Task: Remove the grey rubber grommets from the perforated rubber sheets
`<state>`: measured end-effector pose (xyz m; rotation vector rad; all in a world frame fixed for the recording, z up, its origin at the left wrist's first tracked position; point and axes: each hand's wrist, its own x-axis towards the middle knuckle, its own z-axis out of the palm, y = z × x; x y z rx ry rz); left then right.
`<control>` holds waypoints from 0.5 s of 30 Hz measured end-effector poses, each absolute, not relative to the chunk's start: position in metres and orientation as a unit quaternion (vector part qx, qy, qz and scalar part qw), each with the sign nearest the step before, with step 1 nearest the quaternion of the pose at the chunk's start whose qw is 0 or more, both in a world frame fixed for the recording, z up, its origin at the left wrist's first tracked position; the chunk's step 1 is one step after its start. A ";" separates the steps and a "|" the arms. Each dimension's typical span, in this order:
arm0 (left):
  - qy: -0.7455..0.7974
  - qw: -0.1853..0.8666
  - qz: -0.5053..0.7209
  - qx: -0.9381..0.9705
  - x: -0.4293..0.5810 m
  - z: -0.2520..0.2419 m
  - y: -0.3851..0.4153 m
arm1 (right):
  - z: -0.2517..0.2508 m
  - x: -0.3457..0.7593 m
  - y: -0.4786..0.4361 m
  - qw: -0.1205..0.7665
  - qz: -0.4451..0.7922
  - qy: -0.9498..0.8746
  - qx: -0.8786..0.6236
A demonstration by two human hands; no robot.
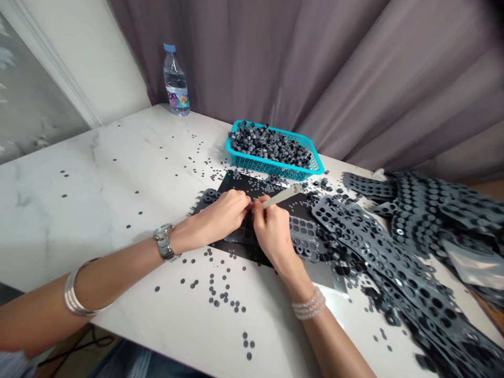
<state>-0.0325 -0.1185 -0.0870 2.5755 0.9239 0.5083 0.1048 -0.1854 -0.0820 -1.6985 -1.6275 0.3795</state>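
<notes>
My left hand [220, 215] rests curled on a dark rubber sheet [303, 236] full of round holes, fingertips pinched against the sheet at its middle. My right hand [273, 228] sits right beside it, closed around a thin pale stick-like tool [281, 197] that points up and to the right. Both hands meet over a black mat [236, 184] under the sheet. A watch and a bangle are on my left arm, a bead bracelet on my right wrist.
A turquoise basket [315, 168] heaped with small grey rubber rings stands behind the hands. A big pile of punched rubber sheets [413, 241] covers the right side. Small dark discs [220, 294] are scattered over the white marble table [98, 173]. A water bottle [176, 81] stands at the back.
</notes>
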 end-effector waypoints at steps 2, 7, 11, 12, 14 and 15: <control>0.345 0.210 0.214 0.890 -0.035 -0.074 -0.122 | -0.081 0.103 -0.185 0.362 0.137 -0.637 -0.667; 0.452 0.424 0.381 0.686 -0.055 -0.041 -0.116 | -0.084 0.104 -0.186 0.378 0.167 -0.613 -0.673; 0.404 0.654 0.376 0.518 -0.067 -0.043 -0.107 | -0.086 0.110 -0.189 0.462 0.244 -0.541 -0.659; 0.383 0.686 0.365 0.499 -0.068 -0.046 -0.107 | -0.086 0.111 -0.190 0.488 0.263 -0.514 -0.654; 0.363 0.721 0.356 0.470 -0.066 -0.051 -0.108 | -0.085 0.114 -0.192 0.532 0.289 -0.469 -0.642; 0.363 0.731 0.354 0.457 -0.065 -0.053 -0.108 | -0.084 0.115 -0.192 0.547 0.297 -0.454 -0.637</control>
